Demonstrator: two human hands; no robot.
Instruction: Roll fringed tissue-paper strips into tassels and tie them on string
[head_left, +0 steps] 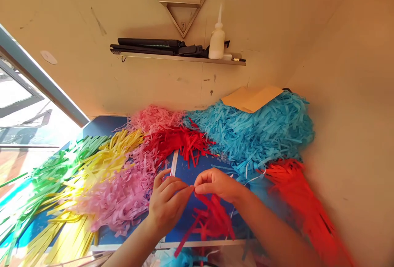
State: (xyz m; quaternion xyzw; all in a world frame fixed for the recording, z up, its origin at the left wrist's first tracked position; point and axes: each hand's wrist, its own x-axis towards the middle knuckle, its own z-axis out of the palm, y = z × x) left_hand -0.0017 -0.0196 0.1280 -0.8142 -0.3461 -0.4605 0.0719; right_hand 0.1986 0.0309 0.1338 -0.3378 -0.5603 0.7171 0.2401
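Observation:
Over the blue table (192,179), a red paper tassel (212,220) hangs with its fringe strips fanned out below my fingers. My right hand (217,185) is closed in a pinch at the tassel's thin top end. Fingertips of my left hand (169,201) meet the right ones there, thumb and forefinger pressed together on the same narrow red tip, while its other fingers curl loosely. Close behind the hands lies a pile of red paper fringe (181,140). Lilac fringe (123,195) spreads beside my left hand.
A big blue fringe heap (261,131) carries a tan sheet (250,98). Red-orange strips (303,197) lie along the right wall. Yellow (113,156), green (58,168) and pink fringe (156,117) lie left and behind. A wall shelf (184,57) holds a glue bottle (217,41).

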